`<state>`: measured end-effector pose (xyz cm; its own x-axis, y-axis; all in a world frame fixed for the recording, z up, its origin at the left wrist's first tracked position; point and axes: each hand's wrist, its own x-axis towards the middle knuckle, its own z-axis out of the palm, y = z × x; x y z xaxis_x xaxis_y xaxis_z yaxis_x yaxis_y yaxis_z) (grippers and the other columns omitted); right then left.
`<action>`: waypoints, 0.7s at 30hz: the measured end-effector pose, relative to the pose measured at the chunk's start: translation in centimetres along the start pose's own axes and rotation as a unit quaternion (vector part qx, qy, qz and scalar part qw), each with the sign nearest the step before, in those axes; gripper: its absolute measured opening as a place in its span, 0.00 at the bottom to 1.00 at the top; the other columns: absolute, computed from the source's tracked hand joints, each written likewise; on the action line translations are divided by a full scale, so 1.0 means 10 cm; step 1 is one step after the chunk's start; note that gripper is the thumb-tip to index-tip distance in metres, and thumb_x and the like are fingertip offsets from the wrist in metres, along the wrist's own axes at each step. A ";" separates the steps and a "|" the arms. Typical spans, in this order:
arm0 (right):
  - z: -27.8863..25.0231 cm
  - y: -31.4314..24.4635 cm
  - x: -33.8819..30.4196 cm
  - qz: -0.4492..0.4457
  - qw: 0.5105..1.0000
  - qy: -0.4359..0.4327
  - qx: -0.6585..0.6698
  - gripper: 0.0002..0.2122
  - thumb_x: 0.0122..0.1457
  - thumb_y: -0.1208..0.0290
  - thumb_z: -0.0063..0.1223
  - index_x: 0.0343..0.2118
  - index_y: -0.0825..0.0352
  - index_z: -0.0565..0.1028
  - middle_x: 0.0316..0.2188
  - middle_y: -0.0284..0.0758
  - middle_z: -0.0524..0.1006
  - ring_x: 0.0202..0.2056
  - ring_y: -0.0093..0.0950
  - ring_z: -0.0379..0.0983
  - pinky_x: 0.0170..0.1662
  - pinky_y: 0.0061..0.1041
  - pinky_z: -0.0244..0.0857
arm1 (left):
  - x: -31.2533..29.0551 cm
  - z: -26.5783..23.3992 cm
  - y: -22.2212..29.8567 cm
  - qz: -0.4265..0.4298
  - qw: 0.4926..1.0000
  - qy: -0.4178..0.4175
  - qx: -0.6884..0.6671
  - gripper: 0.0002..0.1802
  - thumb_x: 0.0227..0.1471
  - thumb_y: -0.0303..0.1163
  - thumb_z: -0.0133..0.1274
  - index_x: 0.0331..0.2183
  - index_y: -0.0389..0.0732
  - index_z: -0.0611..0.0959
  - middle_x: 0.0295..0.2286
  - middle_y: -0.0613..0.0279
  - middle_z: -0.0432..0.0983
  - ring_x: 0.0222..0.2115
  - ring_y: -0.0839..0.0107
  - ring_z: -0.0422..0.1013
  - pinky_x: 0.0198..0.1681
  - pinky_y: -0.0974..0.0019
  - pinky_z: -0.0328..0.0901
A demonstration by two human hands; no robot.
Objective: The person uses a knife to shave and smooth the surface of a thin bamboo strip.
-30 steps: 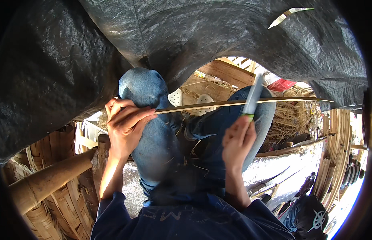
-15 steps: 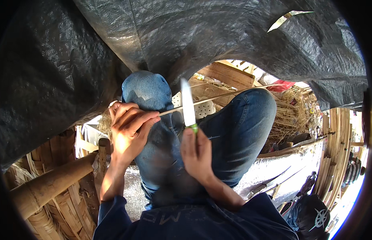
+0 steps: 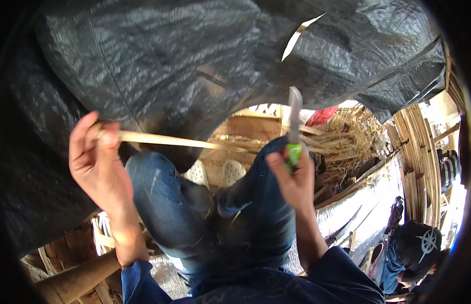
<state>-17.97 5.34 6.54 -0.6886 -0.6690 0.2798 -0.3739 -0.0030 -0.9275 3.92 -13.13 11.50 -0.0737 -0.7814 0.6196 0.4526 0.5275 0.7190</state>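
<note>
My left hand [image 3: 101, 162], raised beyond my left knee, grips one end of a thin pale strip that looks like bamboo [image 3: 167, 140]. From there the strip runs rightward over my legs, and its far end blurs near my right knee. My right hand [image 3: 295, 180] is wrapped round the green handle of a knife [image 3: 295, 119]. Its blade points up and away from me, apart from the strip's clearly visible part. Both forearms come in from the lower edge.
A black plastic sheet [image 3: 159, 66] hangs ahead, with a slit in it. Straw [image 3: 347, 147] and wooden pieces lie beyond my right knee. Long bamboo slats [image 3: 418, 157] stand to the right. At lower right is a person in a dark cap [image 3: 418, 245]. A thick bamboo pole [image 3: 78, 278] is at lower left.
My left hand has moved left and away from my knee with the strip. The knife has moved right, off the strip, its blade still upward. My knees sit lower in view.
</note>
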 end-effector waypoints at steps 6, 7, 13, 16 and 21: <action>0.35 -0.04 0.37 -0.105 0.986 -0.095 -0.083 0.15 0.52 0.67 0.59 0.39 0.69 0.72 0.23 0.36 0.70 0.26 0.28 0.70 0.30 0.26 0.62 | 0.25 0.79 0.03 -0.019 0.993 0.011 -0.113 0.16 0.44 0.15 0.58 0.39 0.31 0.76 0.27 0.59 0.78 0.31 0.75 0.74 0.40 0.74 0.67; 0.36 -0.04 0.43 -0.084 0.990 -0.096 -0.066 0.14 0.53 0.66 0.58 0.38 0.70 0.73 0.21 0.35 0.70 0.25 0.26 0.70 0.30 0.26 0.62 | 0.27 0.83 0.01 -0.021 0.992 0.003 -0.123 0.16 0.44 0.16 0.58 0.39 0.32 0.76 0.27 0.59 0.78 0.31 0.75 0.74 0.41 0.73 0.67; -0.09 -0.13 1.08 -0.165 0.976 0.070 0.120 0.08 0.58 0.72 0.51 0.28 0.71 0.75 0.26 0.37 0.80 0.29 0.20 0.75 0.34 0.20 0.67 | 0.01 1.10 -0.06 -0.107 0.990 -0.047 -0.081 0.24 0.56 0.32 0.51 0.52 0.38 0.66 0.45 0.54 0.71 0.42 0.71 0.70 0.45 0.67 0.67; -0.52 -0.77 1.36 -0.251 0.941 0.183 0.132 0.05 0.58 0.77 0.49 0.30 0.74 0.73 0.27 0.43 0.79 0.30 0.27 0.78 0.37 0.25 0.72 | -0.33 0.98 -0.33 -0.163 0.972 -0.159 -0.062 0.25 0.55 0.29 0.51 0.53 0.39 0.64 0.43 0.56 0.71 0.40 0.72 0.70 0.42 0.69 0.67; -1.26 -1.59 1.54 -0.401 0.852 0.296 0.163 0.06 0.56 0.74 0.54 0.26 0.68 0.69 0.29 0.42 0.79 0.33 0.28 0.78 0.35 0.18 0.70 | -0.60 1.15 -0.42 -0.211 0.926 -0.311 0.023 0.33 0.51 0.29 0.56 0.56 0.40 0.60 0.49 0.53 0.65 0.42 0.70 0.69 0.40 0.69 0.67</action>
<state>-30.44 4.43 28.75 -0.5225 0.1370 0.8416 -0.7454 -0.5527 -0.3728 -7.77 -6.80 8.43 -0.7394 -0.5861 0.3315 0.2298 0.2431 0.9424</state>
